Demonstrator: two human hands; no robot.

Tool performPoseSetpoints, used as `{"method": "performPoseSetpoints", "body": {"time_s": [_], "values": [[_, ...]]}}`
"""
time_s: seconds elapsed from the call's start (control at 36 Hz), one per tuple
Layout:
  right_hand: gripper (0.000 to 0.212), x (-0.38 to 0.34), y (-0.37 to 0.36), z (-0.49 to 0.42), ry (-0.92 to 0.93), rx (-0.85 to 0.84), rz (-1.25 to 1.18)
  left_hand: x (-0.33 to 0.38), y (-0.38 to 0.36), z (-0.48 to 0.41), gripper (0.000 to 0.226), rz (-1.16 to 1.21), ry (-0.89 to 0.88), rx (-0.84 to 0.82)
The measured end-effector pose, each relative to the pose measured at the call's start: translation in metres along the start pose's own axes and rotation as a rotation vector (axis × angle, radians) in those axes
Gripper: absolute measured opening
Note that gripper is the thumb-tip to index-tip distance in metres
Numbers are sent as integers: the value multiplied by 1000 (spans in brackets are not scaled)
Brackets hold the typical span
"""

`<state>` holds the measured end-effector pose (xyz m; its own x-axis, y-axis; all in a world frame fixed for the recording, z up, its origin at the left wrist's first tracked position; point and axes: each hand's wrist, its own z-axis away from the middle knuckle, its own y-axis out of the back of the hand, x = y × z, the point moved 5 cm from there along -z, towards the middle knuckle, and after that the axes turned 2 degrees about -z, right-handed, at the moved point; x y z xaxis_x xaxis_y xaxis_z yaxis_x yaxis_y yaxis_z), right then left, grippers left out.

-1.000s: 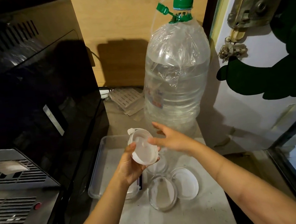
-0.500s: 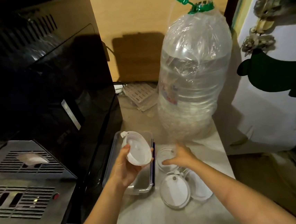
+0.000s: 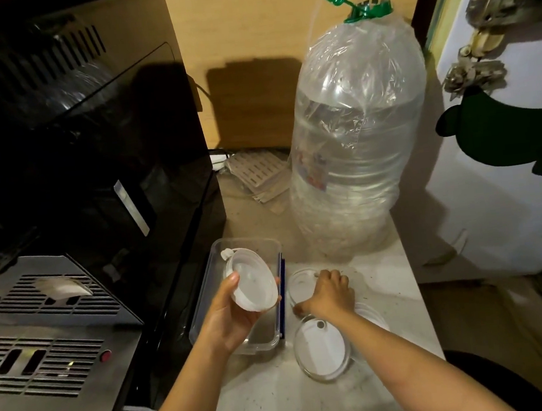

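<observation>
My left hand [image 3: 229, 318] holds a round white plastic lid [image 3: 254, 284] tilted up over a clear rectangular container [image 3: 205, 297]. My right hand [image 3: 329, 294] is down on the counter, its fingers curled over the rim of a small round clear glass bowl [image 3: 298, 283]. Just in front of it sits a second round glass bowl with a white lid [image 3: 323, 349]. Another white lid [image 3: 371, 316] lies partly hidden under my right forearm.
A large water bottle [image 3: 360, 150] with a green cap, wrapped in plastic, stands at the back of the pale counter [image 3: 281, 399]. A black appliance [image 3: 78, 177] with a metal drip tray fills the left. A white door [image 3: 510, 198] is on the right.
My right hand left the lid held in the left hand, dropped to the counter and closed on the small glass bowl. The left hand kept the lid up.
</observation>
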<state>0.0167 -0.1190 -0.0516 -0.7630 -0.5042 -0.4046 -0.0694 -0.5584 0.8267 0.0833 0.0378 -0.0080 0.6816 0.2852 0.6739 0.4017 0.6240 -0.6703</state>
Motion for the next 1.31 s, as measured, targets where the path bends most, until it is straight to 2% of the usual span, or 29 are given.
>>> {"method": "performPoseSetpoints", "body": {"time_s": [0.14, 0.25, 0.42, 0.61, 0.72, 0.81, 0.83, 0.92, 1.08, 1.17, 1.31], "values": [[89, 2, 11, -1, -5, 31, -70, -3, 2, -1, 107, -7, 5, 5], [89, 1, 27, -3, -8, 48, -213, -4, 2, -1, 107, -11, 9, 8], [90, -6, 64, 6, 123, 81, -331, -1, -6, -5, 109, -37, 12, 1], [95, -27, 108, 43, 319, 108, -265, 3, -30, -16, 122, -140, -15, 10], [85, -41, 121, 74, 493, 151, -158, 4, -53, -21, 110, -180, -52, -40], [74, -50, 125, 92, 620, 214, -40, 4, -65, -24, 139, -160, -77, -105], [71, -52, 125, 96, 649, 234, -1, 4, -68, -25, 141, -154, -85, -120], [70, -55, 127, 104, 691, 272, 91, 4, -76, -29, 135, -184, -109, -150], [67, -63, 130, 117, 688, 248, 187, -2, -91, -31, 109, -213, -136, -238], [73, -67, 129, 121, 692, 214, 153, -4, -96, -28, 118, -207, -124, -261], [86, -69, 128, 122, 696, 134, 15, -6, -97, -29, 106, -210, -99, -290]]}}
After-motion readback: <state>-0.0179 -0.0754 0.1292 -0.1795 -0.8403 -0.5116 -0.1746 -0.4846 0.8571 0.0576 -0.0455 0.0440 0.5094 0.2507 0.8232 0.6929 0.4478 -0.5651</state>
